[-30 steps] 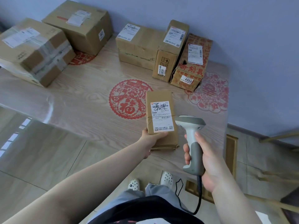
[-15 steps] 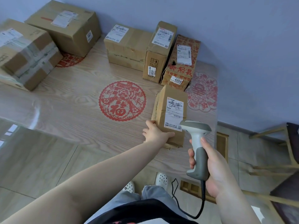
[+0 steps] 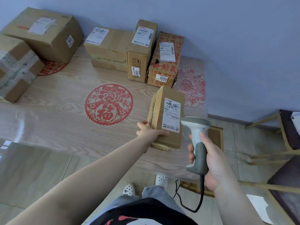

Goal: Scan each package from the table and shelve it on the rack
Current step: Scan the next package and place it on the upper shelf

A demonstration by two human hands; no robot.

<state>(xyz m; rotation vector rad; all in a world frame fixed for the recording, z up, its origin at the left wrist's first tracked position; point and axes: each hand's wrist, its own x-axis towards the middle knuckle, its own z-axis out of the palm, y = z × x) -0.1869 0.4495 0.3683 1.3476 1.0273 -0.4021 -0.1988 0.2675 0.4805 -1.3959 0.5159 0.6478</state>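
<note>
Pale blue-grey wall (image 3: 227, 38) behind. Light wood-grain table (image 3: 56, 120) with red paper-cut decals (image 3: 108, 103) on top; glossy sheen at its left. Floor of large grey-beige tiles (image 3: 253, 138). Wooden chair frames (image 3: 282, 127) with dark seats at right. Soft, even daylight.

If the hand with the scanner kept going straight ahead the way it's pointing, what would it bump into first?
Probably the small box that the left hand holds up. The right hand grips the scanner, whose head sits just beside the box's white label, so it would likely hit there, though depth is hard to judge.
</note>
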